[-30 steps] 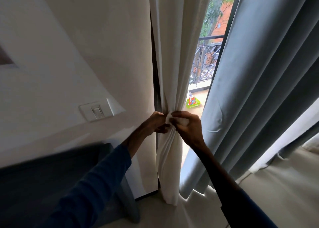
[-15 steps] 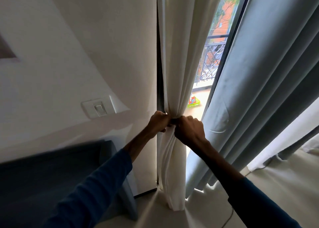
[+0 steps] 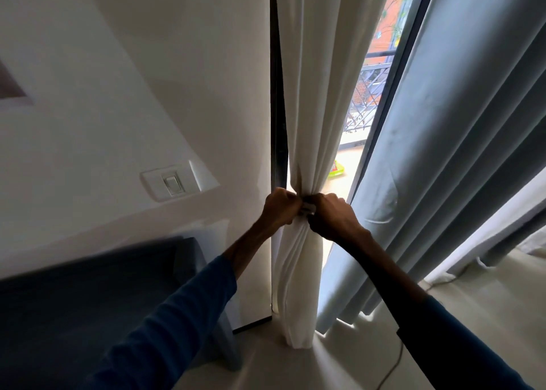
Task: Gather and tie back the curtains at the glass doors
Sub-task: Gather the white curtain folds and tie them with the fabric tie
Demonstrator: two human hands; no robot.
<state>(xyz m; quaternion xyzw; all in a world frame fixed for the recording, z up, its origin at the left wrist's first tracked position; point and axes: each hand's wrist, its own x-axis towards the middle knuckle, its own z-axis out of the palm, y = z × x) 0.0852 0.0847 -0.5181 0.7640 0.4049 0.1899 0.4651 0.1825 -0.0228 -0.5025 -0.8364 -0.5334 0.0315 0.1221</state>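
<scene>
A white curtain (image 3: 322, 88) hangs gathered into a narrow bundle beside the dark door frame, pinched in at waist height. My left hand (image 3: 279, 209) grips the bundle from the left with curled fingers. From the right, my right hand (image 3: 332, 216) grips it too, knuckles up. Between the two fists a small piece of white tie or fabric (image 3: 308, 209) shows; what it is exactly I cannot tell. A grey-blue curtain (image 3: 449, 153) hangs loose in folds to the right, covering the glass door.
A wall switch (image 3: 172, 184) sits on the white wall at left. A dark sofa (image 3: 97, 295) stands below it. Through the gap, a balcony railing (image 3: 365, 94) and a green object (image 3: 336, 171) show outside. A thin cable (image 3: 393, 363) lies on the floor.
Both fists have closed tighter and drawn together on the white curtain, cinching the bundle narrower. My view has shifted closer and slightly left.
</scene>
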